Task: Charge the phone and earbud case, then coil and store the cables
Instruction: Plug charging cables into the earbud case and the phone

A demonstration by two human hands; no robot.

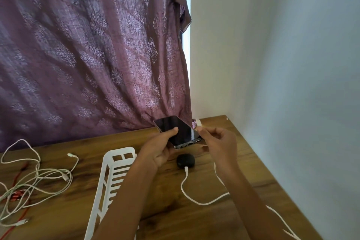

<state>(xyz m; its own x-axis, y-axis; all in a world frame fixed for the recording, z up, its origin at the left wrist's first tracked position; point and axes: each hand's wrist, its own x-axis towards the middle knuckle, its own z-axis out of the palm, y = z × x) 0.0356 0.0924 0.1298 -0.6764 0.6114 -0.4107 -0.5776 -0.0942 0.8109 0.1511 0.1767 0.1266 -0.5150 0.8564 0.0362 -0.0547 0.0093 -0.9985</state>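
Head view is showing the earbud case (186, 160) lying on the surface (194, 220), a white cable (185, 191) reaching its near end. Just beyond, the left hand (163, 148) is gripping the phone (181, 128) aloft and the right hand (218, 142) is pinching a white plug (199, 128) beside it. Plugging in the phone is likely underway, needing the plug aligned with its bottom edge; wall (292, 84) and curtain (97, 54) are crowding right and behind.

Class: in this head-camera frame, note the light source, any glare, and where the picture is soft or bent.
Head view: daylight burns white in the gap beside the curtain; the phone shows only faint sheen on its dark screen; the tangled cables at left look soft; the wall corner slants, likely wide-angle perspective.
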